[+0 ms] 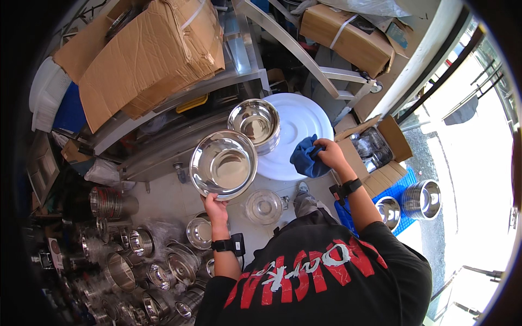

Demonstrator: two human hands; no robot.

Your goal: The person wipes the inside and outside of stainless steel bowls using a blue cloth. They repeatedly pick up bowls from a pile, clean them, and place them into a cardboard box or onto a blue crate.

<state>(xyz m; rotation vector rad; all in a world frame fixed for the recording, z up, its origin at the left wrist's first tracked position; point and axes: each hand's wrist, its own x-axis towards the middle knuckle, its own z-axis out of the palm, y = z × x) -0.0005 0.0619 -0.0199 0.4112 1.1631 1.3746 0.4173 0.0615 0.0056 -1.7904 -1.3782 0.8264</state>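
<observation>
My left hand (216,210) grips the near rim of a wide stainless steel bowl (223,165), tilted so that its shiny inside faces me. A blue cloth (308,158) is bunched in my right hand (329,153), over a round white plastic lid (304,116). On the lid's left side stands a stack of smaller steel bowls (255,122). The held bowl overlaps the near left edge of that stack in view. A dark strip shows between my right fingers and the cloth; what it is I cannot tell.
Many steel pots and bowls (120,271), some in plastic wrap, crowd the lower left. A clear round container (264,207) is below the lid. At right are an open carton (369,153) and stacked bowls (422,199) on a blue crate (408,181). A steel bench (163,155) carries a large carton (151,57).
</observation>
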